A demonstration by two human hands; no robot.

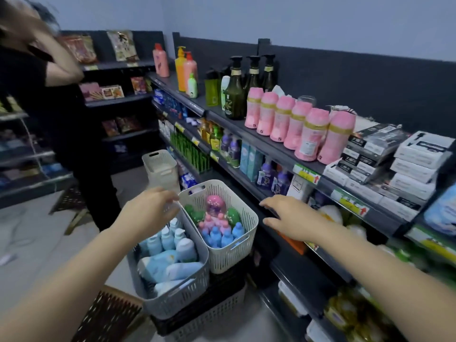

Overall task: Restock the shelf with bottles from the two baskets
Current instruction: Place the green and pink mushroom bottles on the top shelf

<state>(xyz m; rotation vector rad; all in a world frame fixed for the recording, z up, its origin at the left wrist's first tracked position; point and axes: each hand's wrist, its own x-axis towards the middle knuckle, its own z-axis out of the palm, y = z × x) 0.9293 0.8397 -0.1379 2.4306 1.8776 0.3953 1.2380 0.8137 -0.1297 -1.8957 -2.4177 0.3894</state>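
Note:
Two slotted baskets stand side by side on stacked crates below me. The grey basket (172, 296) holds several light-blue and white bottles (170, 265). The white basket (237, 255) holds small blue, pink and green bottles (219, 233) and a round pink one. My left hand (148, 211) hovers over the far rim of the grey basket, fingers apart, holding nothing. My right hand (293, 218) reaches toward the shelf unit (246, 134), fingers spread, empty. The top shelf carries a row of pink bottles (296, 127) and dark pump bottles (244, 85).
An empty white basket (160, 166) stands on the floor beyond. A person in black (54, 114) stands at the left by a snack shelf (118, 99). Stacked boxes (394, 161) fill the right of the top shelf. Black crates (204, 309) sit under the baskets.

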